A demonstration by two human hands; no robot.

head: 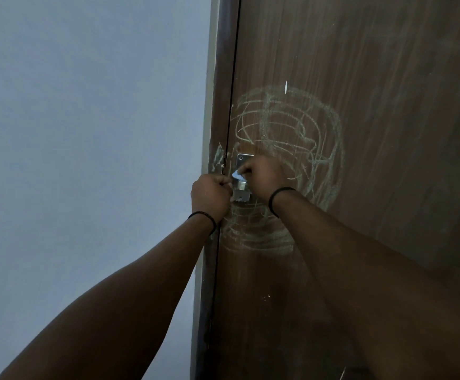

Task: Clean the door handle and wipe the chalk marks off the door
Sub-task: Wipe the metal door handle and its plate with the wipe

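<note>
A dark brown wooden door (374, 78) fills the right half of the view. Pale chalk scribbles (300, 127) loop above, right of and below a metal handle plate (242, 160) near the door's left edge. My right hand (261, 176) is closed over the handle, pinching a small pale wipe (237, 175) against it. My left hand (209, 196) is clenched just left of the plate, its fingertips touching the plate's lower part. What it holds is hidden. The handle lever itself is covered by my hands.
A plain pale blue-grey wall (86, 133) takes up the left half. The dark door frame (220, 105) runs vertically between wall and door, with a chalk smear (218, 157) on it beside the plate. Small white specks (267, 297) dot the door lower down.
</note>
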